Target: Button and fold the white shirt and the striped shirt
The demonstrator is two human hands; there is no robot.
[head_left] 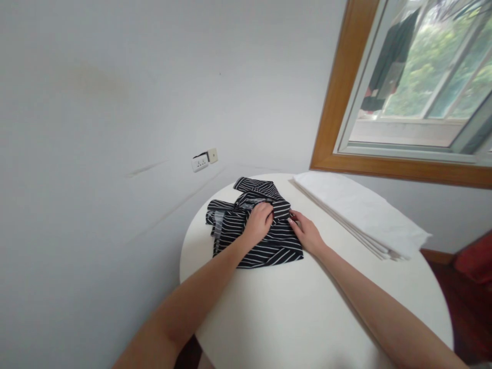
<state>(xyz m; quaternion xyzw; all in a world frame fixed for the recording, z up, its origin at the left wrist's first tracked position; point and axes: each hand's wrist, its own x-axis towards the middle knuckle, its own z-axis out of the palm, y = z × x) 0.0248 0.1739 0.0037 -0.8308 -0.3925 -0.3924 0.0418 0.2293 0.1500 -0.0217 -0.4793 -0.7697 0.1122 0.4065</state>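
Note:
A black shirt with white stripes (246, 241) lies partly folded on the round white table (292, 312), its sleeves bunched toward the far left. Curled over the fabric near the collar, my left hand (259, 223) grips a fold; its fingertips are partly hidden by the cloth. My right hand (307, 233) pinches the right edge of the same raised fold between thumb and fingers. The grey-white inside of the garment shows beside my left fingers and at the left edge.
A stack of folded white sheets (357, 210) lies on the table's right side. A white wall with a power socket (200, 163) stands behind. At the upper right is a wood-framed window (326, 128). Something red (476, 259) is at the far right.

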